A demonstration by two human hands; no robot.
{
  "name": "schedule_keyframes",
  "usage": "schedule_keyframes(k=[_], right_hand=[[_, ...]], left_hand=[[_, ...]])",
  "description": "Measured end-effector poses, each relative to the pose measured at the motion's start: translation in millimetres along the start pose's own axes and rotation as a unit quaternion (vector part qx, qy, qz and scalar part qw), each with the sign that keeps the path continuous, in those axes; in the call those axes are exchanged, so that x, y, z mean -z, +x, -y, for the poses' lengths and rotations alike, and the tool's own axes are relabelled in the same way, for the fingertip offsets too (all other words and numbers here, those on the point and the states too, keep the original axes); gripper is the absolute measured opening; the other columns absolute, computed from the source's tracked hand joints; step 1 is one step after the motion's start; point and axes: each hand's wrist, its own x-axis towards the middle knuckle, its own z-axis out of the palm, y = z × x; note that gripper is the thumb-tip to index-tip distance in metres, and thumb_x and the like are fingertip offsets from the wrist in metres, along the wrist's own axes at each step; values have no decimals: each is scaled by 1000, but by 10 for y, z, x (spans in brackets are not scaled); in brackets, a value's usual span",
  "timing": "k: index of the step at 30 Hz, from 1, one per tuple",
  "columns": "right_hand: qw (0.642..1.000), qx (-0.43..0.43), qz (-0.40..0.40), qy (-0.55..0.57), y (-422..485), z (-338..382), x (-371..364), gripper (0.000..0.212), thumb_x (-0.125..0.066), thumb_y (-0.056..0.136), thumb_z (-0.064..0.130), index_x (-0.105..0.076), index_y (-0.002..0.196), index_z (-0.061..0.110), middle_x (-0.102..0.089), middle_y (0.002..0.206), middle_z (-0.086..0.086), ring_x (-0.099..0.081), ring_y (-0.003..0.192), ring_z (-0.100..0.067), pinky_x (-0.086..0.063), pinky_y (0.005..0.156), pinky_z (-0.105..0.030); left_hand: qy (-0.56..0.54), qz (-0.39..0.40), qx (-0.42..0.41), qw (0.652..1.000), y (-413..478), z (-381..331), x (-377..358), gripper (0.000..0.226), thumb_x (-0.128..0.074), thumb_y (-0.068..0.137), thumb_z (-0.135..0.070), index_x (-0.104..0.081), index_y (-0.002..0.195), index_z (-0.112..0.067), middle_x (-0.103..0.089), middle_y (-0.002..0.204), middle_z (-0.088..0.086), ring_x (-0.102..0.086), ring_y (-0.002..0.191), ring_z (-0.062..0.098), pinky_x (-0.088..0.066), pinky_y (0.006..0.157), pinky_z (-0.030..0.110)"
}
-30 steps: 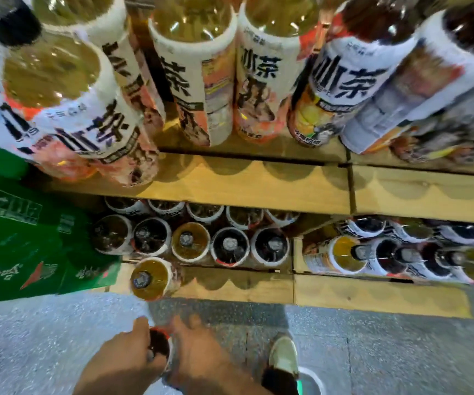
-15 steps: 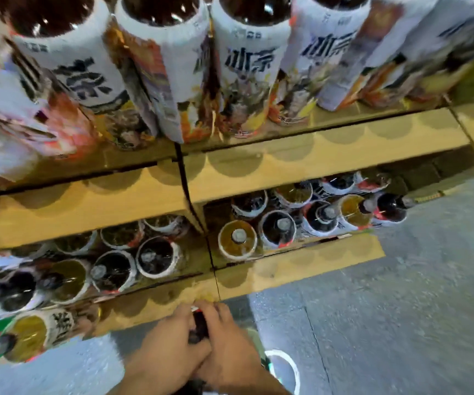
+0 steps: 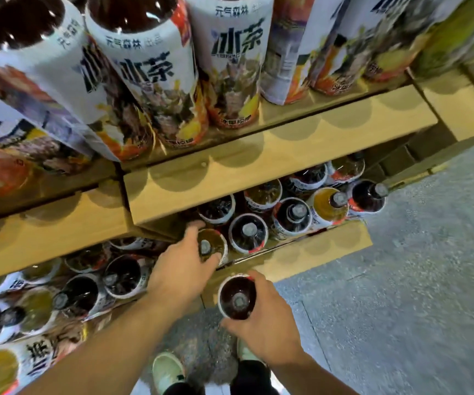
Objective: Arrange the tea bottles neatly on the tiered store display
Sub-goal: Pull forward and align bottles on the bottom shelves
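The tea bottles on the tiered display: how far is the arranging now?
Done: the upper tier carries an upright row of big bottles. In hand: the right hand holds a dark bottle in front of the display, while the left hand grips a yellow-tea bottle at the lower tier's front. Left: placing the dark bottle, and the bottles at lower left look crowded and tilted.

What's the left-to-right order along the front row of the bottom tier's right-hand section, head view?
Left hand gripping the amber bottle → dark bottle → second dark bottle → amber bottle with grey cap → dark bottle at the row's end. The right hand holds another dark bottle off the shelf.
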Motion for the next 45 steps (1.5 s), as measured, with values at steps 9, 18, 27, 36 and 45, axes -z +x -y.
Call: schedule_keyframes(k=[9, 18, 27, 36, 45], right_hand=[[1000, 14, -10, 5, 184, 105, -60, 87, -83, 57, 53, -37, 131, 45, -57, 118, 17, -62, 108, -9, -53, 94, -31], [1000, 13, -23, -1, 238, 303, -246, 79, -88, 57, 50, -39, 120, 48, -60, 112, 20, -62, 104, -6, -53, 93, -29], [998, -2, -55, -4, 356, 421, -156, 85, -92, 61, 45, -44, 131, 37, -64, 119, 14, -64, 111, -12, -52, 98, -32], [996, -11, -82, -30, 645, 749, -406, 78, -89, 64, 50, -48, 125, 25, -65, 118, 6, -64, 107, -19, -56, 92, -39], [984, -24, -176, -30, 774, 829, -604, 64, -86, 70, 51, -55, 113, 15, -64, 114, -5, -63, 106, -28, -53, 92, -45]], left_hand=[[35, 14, 10, 999, -17, 87, -32, 34, -57, 93, -38, -38, 115, -20, -61, 76, 2, -61, 68, 26, -48, 56, 35], [97, 58, -3, 994, 37, 393, 71, 52, -51, 96, -38, -31, 141, -20, -68, 98, 9, -64, 89, 31, -48, 67, 37], [67, 87, 18, 994, -622, 792, -45, 29, -49, 97, -42, -24, 100, -26, -56, 78, -2, -56, 69, 22, -41, 59, 34], [-39, 147, 67, 986, -1195, 1247, 22, 45, -53, 93, -44, -31, 131, -33, -50, 76, -10, -49, 70, 6, -43, 73, 25], [-23, 193, 116, 974, -1357, 1616, 105, 30, -52, 94, -45, -31, 107, -29, -52, 81, -5, -50, 81, 19, -41, 72, 31]])
